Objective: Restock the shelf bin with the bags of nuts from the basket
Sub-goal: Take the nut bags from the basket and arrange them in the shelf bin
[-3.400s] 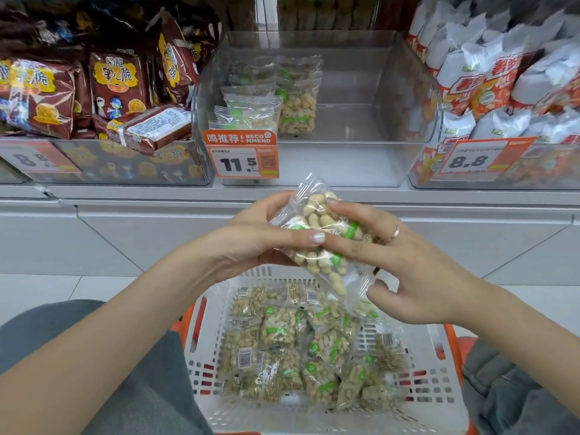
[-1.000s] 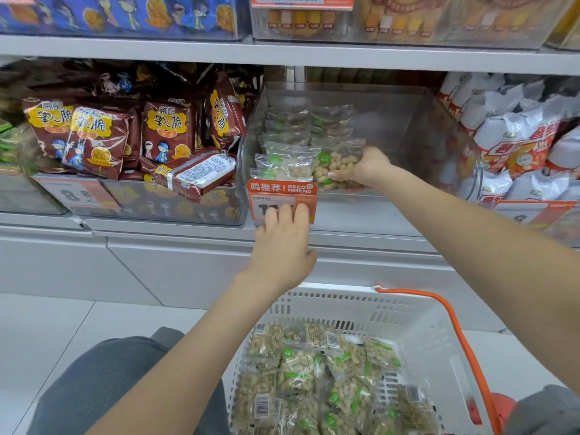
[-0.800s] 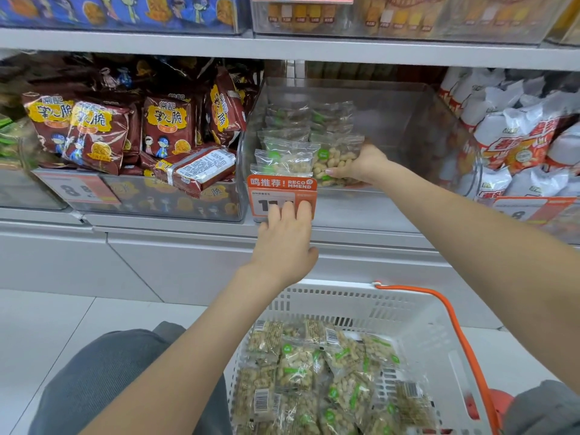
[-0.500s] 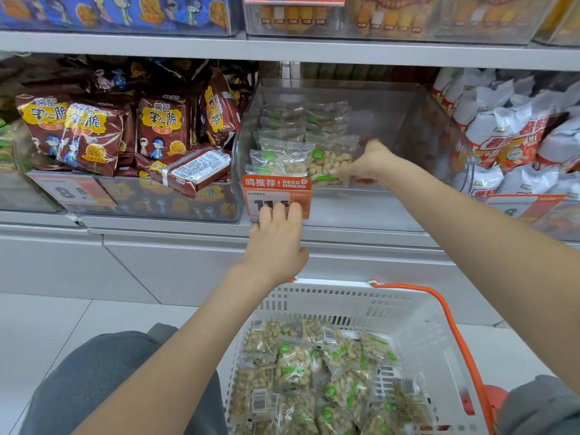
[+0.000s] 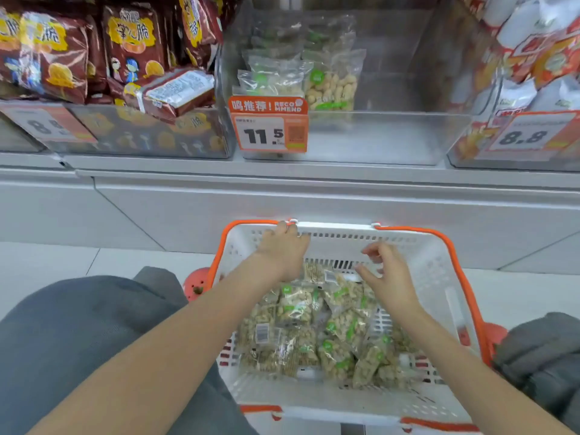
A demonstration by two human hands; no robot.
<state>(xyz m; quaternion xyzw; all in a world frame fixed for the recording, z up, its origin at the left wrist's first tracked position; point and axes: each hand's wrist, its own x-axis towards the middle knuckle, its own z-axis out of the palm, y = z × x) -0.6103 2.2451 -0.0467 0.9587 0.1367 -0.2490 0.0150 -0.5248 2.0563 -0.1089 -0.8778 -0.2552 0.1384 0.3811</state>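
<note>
A clear shelf bin [image 5: 392,136] holds a few clear bags of nuts [image 5: 331,86] standing at its left side, behind an orange 11.5 price tag [image 5: 270,124]. Below it a white basket [image 5: 439,265] with orange handles holds several bags of nuts [image 5: 317,334] in a loose pile. My left hand [image 5: 282,249] rests on the basket's far rim, fingers curled over the edge. Over the pile hovers my right hand [image 5: 386,274], its fingers spread and nothing in them.
Dark red snack bags [image 5: 131,48] fill the bin to the left. White and red bags [image 5: 539,48] fill the bin to the right, behind an 8.8 tag. My grey-clad knees flank the basket on the pale tiled floor.
My right hand has let go of the bag in the bin and come down over the basket. My left hand has dropped from the price tag to the basket's rim.
</note>
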